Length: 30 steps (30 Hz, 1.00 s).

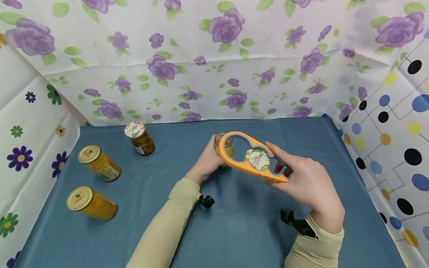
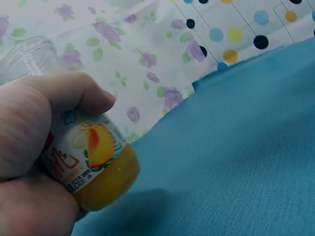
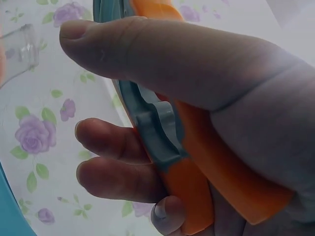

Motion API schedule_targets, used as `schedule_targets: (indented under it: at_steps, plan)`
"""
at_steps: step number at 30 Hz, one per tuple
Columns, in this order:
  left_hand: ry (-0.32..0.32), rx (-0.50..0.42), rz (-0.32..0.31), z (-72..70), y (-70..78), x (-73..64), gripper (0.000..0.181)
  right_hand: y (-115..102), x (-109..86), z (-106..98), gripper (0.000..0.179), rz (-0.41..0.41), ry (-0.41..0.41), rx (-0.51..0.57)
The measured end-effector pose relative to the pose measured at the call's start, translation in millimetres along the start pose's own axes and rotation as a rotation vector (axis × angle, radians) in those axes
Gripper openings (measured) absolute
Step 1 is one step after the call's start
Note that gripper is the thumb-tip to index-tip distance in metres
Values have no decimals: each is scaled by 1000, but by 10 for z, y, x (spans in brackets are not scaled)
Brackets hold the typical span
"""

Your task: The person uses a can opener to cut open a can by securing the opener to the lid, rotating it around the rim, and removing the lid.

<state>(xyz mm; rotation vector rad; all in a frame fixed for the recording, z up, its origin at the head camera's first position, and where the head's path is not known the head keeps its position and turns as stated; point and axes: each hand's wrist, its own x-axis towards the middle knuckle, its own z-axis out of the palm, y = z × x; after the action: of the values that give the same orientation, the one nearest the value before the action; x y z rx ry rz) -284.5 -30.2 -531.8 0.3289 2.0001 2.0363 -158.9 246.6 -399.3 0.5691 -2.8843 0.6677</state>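
My left hand (image 1: 208, 160) grips a glass jar (image 2: 110, 182) with a peach picture on its label and yellow contents low inside. Its mouth, at the upper left of the left wrist view, has no lid on it. My right hand (image 1: 307, 177) holds an orange and grey jar opener (image 1: 247, 167) by its handle end, thumb on one side and fingers on the other. A patterned white and green lid (image 1: 258, 158) shows within the opener's smaller opening. The opener's large ring overlaps the jar in the head view.
At the left of the blue cloth (image 1: 230, 240) stand a jar with dark contents (image 1: 145, 143) and two yellow jars, one farther back (image 1: 107, 169) and one nearer (image 1: 101, 207). Flowered sheeting (image 1: 203, 60) rises behind, and dotted sheeting (image 1: 413, 156) at the right.
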Motion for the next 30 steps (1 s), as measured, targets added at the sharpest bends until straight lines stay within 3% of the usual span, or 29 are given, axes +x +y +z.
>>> schedule_targets:
  at_steps: [7, 12, 19, 24, 30]
  plan:
    - [155, 53, -42, 121, -68, 202, 58, 38, -23, -16, 93, 19, 10, 1]
    - [212, 40, -13, 221, -127, 317, 54, 49, -29, -18, 92, 24, 7, 14]
    - [234, 33, 36, 330, -154, 405, 55, 63, -45, -12, 90, 23, 2, 33]
    - [245, 61, 28, 367, -170, 447, 55, 74, -51, -24, 91, 29, -4, 35]
    - [211, 130, 24, 389, -142, 476, 56, 87, -57, -64, 91, 30, -7, 24]
